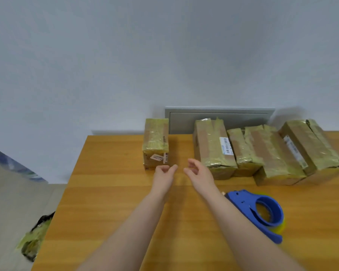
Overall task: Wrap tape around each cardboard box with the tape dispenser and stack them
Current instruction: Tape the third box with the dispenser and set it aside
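Observation:
A small taped cardboard box (156, 142) stands alone at the back of the wooden table (110, 202). My left hand (163, 174) hovers just in front of its near face, fingers loosely curled and holding nothing. My right hand (199, 171) is beside it, fingers apart and empty, between that box and a taller taped box (213, 147). Further right lie several more taped boxes side by side, such as the one at the far right (311, 145). The blue tape dispenser (260, 212) with yellowish tape lies on the table right of my right forearm.
A grey wall panel (219, 118) sits behind the boxes against the white wall. Off the table's left edge, on the floor, lies a crumpled wad of used tape and dark material (34, 237).

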